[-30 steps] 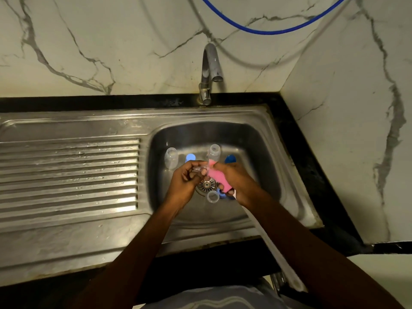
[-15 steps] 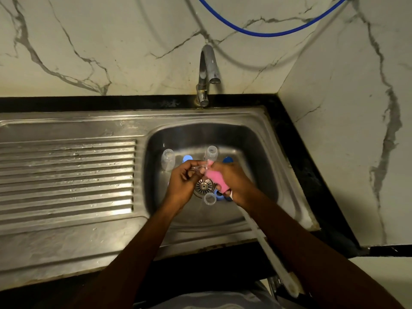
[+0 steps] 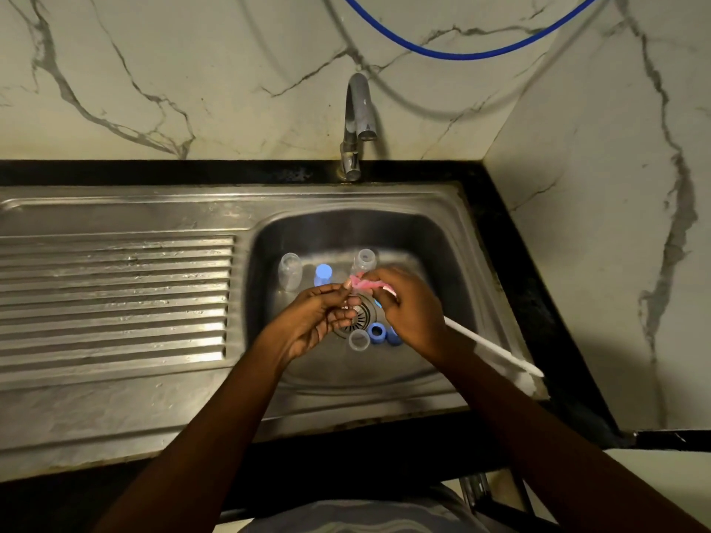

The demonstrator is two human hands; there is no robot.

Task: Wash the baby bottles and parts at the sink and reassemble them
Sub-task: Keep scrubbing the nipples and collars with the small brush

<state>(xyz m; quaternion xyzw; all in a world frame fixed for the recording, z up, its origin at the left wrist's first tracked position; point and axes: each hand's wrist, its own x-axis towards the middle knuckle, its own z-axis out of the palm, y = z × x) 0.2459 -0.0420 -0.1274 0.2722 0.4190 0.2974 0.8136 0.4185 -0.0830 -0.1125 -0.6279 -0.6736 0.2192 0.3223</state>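
Observation:
Over the drain of the steel sink (image 3: 454,240), my right hand (image 3: 413,313) grips a bottle brush with a pink sponge head (image 3: 363,284) and a long white handle (image 3: 496,350). My left hand (image 3: 319,321) pinches a small clear part, mostly hidden by its fingertips, against the sponge. In the basin stand two clear bottles (image 3: 289,270) (image 3: 363,260) and a blue-lit part (image 3: 323,273). A clear ring (image 3: 359,339) and a blue ring (image 3: 377,332) lie near the drain.
The tap (image 3: 358,121) rises behind the basin with no water running. A ribbed draining board (image 3: 115,298) spreads to the left. A blue hose (image 3: 461,51) hangs across the marble wall. A marble side wall (image 3: 615,225) closes in on the right.
The brush has swung: its white handle now points out to the right over the sink rim instead of down toward me. Both hands stay together over the drain.

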